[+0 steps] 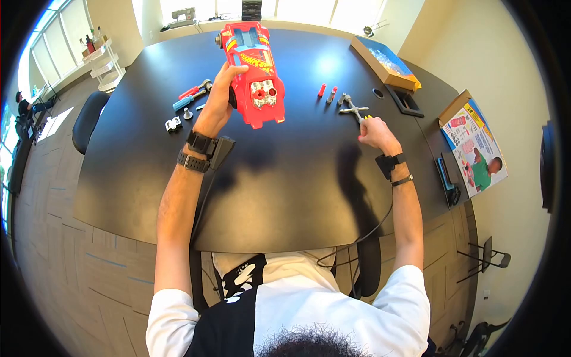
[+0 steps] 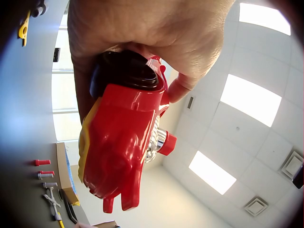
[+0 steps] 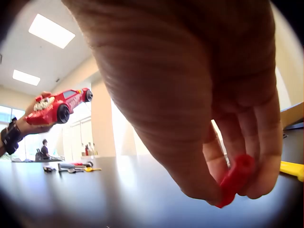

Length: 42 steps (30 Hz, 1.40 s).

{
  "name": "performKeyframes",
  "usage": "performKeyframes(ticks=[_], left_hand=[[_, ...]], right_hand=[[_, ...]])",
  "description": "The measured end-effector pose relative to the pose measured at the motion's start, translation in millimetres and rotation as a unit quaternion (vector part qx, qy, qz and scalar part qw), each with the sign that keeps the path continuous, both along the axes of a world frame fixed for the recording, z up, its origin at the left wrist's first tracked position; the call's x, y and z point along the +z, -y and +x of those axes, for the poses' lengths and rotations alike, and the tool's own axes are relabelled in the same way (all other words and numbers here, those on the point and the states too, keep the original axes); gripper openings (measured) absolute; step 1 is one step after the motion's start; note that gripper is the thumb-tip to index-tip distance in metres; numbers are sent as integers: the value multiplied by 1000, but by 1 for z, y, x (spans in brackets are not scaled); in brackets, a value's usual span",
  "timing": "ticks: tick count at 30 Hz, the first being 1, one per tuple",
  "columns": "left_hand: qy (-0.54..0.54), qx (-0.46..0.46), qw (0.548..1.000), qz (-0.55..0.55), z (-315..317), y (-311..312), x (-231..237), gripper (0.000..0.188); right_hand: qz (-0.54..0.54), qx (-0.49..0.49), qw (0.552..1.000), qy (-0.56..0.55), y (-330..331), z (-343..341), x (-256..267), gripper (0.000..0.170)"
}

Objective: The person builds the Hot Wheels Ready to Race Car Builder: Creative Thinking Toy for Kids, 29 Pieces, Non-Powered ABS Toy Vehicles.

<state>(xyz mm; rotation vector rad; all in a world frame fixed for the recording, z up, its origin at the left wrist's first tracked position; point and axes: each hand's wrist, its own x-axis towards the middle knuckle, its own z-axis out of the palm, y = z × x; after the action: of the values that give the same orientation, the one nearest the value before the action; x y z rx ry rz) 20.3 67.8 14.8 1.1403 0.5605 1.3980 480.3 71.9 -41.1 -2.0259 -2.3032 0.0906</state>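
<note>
My left hand (image 1: 221, 98) grips a red toy car (image 1: 262, 110) above the table, its nose toward me and its chrome engine (image 1: 263, 95) facing up. In the left wrist view a red piece (image 2: 167, 143) sticks out of that engine. Low over the table, my right hand (image 1: 379, 135) has its fingers bent. The right wrist view shows a small red peg (image 3: 235, 180) pinched between thumb and fingers. Just beyond those fingers lies a grey cross-shaped wrench (image 1: 355, 109) with a yellow end (image 3: 292, 169).
Red pegs (image 1: 322, 90) and grey ones lie left of the wrench. A blue-handled screwdriver (image 1: 183, 103), other toy tools and a small white part (image 1: 173, 124) are at the left. An open cardboard box (image 1: 380, 70), a black tray (image 1: 410, 104) and a printed box panel (image 1: 473, 149) stand at the right.
</note>
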Motion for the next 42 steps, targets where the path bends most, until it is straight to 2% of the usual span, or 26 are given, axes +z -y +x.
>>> performKeyframes(ticks=[2,4,7,8,10,11,13,14,16,17,19,22,29,31,35,37,38,40,41,42], left_hand=[[-1,3,1000,-1,1,3,2,53],[1,1,1000,-6,-1,-2,-3,54],[1,-3,1000,-4,-2,-5,-5,55],[1,-5,1000,2,-1,-5,-4,55],[0,-10,1000,-5,-1,-3,-3,55],[-1,-13,1000,-12,-2,-2,-2,55],[-1,-13,1000,-8,-1,-1,-2,55],[-1,-13,1000,-4,-1,-1,-2,55],[-8,-5,1000,4,1,0,-1,55],[-15,3,1000,12,2,1,-1,56],[-15,2,1000,18,3,4,2,55],[-8,-9,1000,25,2,9,7,54],[-2,-25,999,20,2,8,6,54],[-11,-17,999,30,1,8,7,54],[-16,-2,999,44,1,6,5,56],[-17,1,999,48,2,5,4,57],[-18,3,998,52,3,5,5,58],[-16,3,999,52,4,6,6,59],[-13,2,999,51,4,6,6,60],[-13,2,999,52,3,5,5,60]], right_hand=[[30,36,998,-37,12,-22,20,17],[66,134,978,-142,27,-51,46,15],[121,189,955,-192,39,-88,72,14],[122,189,955,-193,45,-101,81,14],[96,198,931,-290,58,-127,99,13],[96,197,931,-290,65,-140,105,13],[150,273,887,-341,77,-163,113,11],[149,273,887,-340,81,-174,114,11],[200,325,832,-402,86,-192,115,8],[200,326,832,-401,85,-199,114,8],[268,370,786,-416,81,-210,112,11],[307,378,787,-379,75,-219,109,12],[309,373,811,-327,67,-223,101,10],[329,389,823,-251,68,-223,103,10],[337,368,822,-274,70,-226,101,11],[360,375,831,-199,66,-224,101,23],[360,375,831,-199,66,-221,102,23],[326,303,895,-7,68,-216,107,36],[327,304,895,-7,71,-218,108,36],[331,294,894,-63,75,-222,107,39]])
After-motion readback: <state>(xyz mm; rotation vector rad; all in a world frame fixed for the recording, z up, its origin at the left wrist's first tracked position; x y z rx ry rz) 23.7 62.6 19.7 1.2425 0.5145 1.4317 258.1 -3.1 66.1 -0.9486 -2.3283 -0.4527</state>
